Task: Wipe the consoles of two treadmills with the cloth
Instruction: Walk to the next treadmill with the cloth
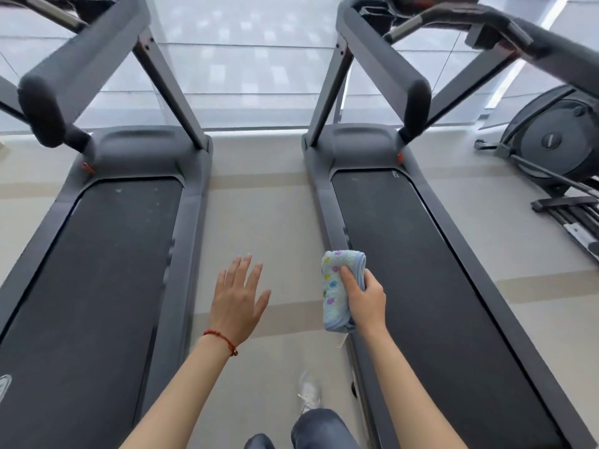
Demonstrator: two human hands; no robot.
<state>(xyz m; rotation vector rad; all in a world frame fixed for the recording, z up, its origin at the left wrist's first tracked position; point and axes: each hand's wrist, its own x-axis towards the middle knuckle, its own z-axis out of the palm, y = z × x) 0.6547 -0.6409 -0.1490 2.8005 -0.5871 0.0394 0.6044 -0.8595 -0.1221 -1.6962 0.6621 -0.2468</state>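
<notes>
Person stands in the aisle btwn two treadmills, both arms stretched fwd over the pale floor (259, 228). Right hand (366, 301) has its grip closed round the cloth (335, 286): a folded light-blue towel w/ coloured dots, held upright, thumb across its front, fingers wrapped behind. Cloth hangs in the air just over the inner side rail of the right treadmill (431, 286), not touching it. Left hand (238, 298) is open, fingers straight & spread, palm down, holding nothing, above the floor just beside the left treadmill (97, 270). Red string bracelet (222, 340) on left wrist. Both belts are dark; the left one shows pale specks. Consoles sit at the top edge, mostly cut off. Padded handrails angle down twd the viewer. Elliptical (557, 150) at far right. Big window (252, 59) ahead. White shoe (309, 392) & jeans at bottom.
</notes>
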